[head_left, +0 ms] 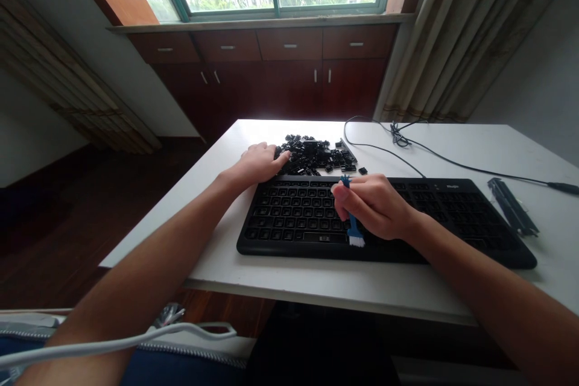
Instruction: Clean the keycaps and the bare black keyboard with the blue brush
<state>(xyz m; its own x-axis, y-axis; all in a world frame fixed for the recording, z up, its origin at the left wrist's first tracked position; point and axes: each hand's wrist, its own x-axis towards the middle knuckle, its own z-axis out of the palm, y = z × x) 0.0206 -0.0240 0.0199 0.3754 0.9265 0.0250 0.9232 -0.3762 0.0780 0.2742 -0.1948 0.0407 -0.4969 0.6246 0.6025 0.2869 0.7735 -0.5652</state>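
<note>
A black keyboard [280,246] with its keycaps off lies along the front of the white table. My right hand [377,205] is closed around a small blue brush [352,226], held upright over the middle of the keyboard. The brush's white bristles point down at the keyboard's front edge, by the long spacebar slot; whether they touch cannot be made out. My left hand [261,163] lies with fingers stretched out at the keyboard's back left corner. Its fingertips reach the left side of a pile of loose black keycaps [312,154] behind the keyboard.
A black cable [474,166] runs from behind the keyboard to the right, with a tied bundle. Dark strips [513,208] lie at the right of the white table [212,193]. A white cable [113,344] crosses the lower left. Cabinets [271,84] stand beneath the window.
</note>
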